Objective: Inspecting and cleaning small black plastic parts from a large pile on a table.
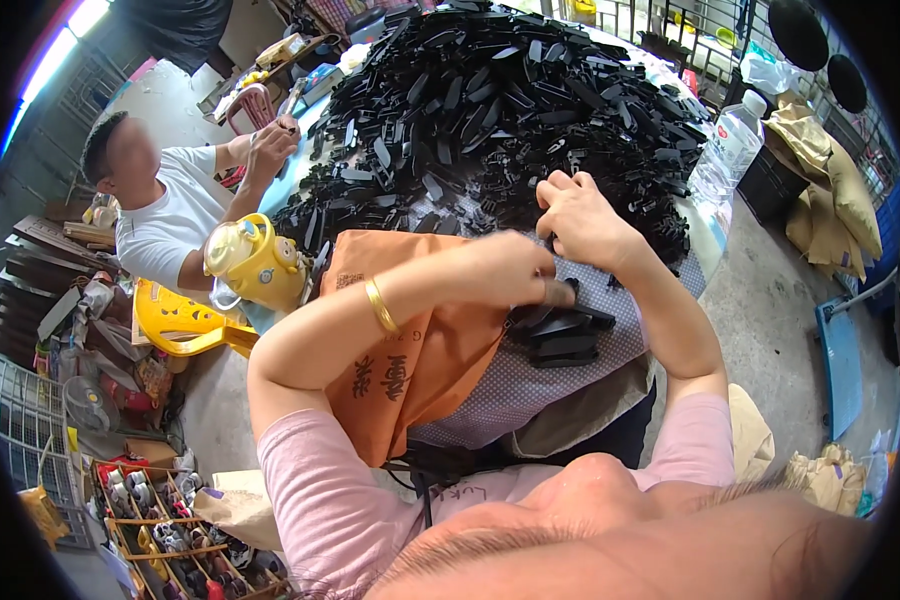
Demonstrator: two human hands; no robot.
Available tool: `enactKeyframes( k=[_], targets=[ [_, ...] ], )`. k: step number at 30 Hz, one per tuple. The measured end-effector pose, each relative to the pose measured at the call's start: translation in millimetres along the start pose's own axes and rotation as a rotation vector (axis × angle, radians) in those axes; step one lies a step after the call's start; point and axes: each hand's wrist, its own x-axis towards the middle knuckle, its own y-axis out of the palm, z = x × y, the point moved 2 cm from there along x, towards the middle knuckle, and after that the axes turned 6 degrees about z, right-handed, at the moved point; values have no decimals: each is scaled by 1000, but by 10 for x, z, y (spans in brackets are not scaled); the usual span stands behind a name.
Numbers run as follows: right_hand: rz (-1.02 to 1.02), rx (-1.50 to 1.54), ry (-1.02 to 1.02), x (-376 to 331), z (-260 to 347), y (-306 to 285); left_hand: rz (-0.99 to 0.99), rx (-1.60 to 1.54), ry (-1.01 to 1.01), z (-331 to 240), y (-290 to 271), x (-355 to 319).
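Small pile (565, 345): mid-frame, just below & a bit right of L hand (522, 270); L hand nearer than R hand (582, 222)
Long axis: lower pcs in it run approx. left-right, upper ones skewed
L hand: motion-blurred, fingers bent; can't tell if it has a pc
R hand: up & right of L hand, fingers curled; can't tell if it pinches anything
Heap (480, 95): upper ctr, R hand at its lower edge
Pcs: black, smooth, prob. plastic, slim, some w/ rounded ends
Cloth (490, 395): dotted, under small pile
Bag (450, 350): orange, creased, left of small pile
Bottle (730, 145): upper right, clear, white cap
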Motion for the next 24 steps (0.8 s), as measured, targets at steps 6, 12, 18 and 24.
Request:
enactKeyframes(
  k=[6,12,18,24],
  targets=[
    [-287,243,-143,127,-56,-41,-461,446,-208,1288,-616,23],
    [-604,555,-10,131,-193,-87,-258,601,-314,1535,-478,210],
    [-651,794,37,126,-133,-132,-223,457,-256,1575,-419,197],
    [-725,938,-45,176,-161,-35,-553,-580,-121,1389,-696,97]
  ],
)
